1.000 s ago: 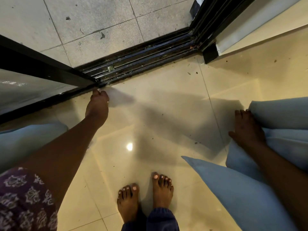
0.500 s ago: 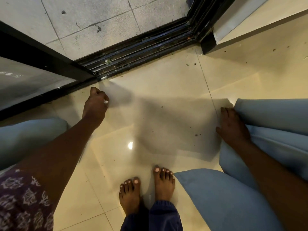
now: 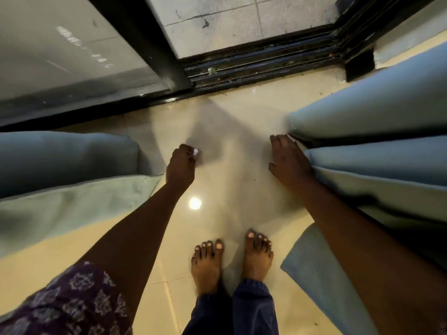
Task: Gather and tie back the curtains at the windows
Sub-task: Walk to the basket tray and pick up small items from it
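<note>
Pale blue fabric curtains hang on both sides, their folds running lengthwise from the picture's edges toward the middle: the right curtain [image 3: 377, 165] meets the right hand [image 3: 289, 163], whose fingers lie spread and flat against its inner fold, while the left curtain [image 3: 60, 160] hangs just beside the left hand [image 3: 181, 166], fingers curled together around a sheer, nearly see-through fabric edge. Glossy cream floor tiles [image 3: 217, 131] reflect a lamp beneath bare feet [image 3: 232, 257], and a black sliding-door track [image 3: 261, 66] borders grey outdoor paving; no writing is readable.
</note>
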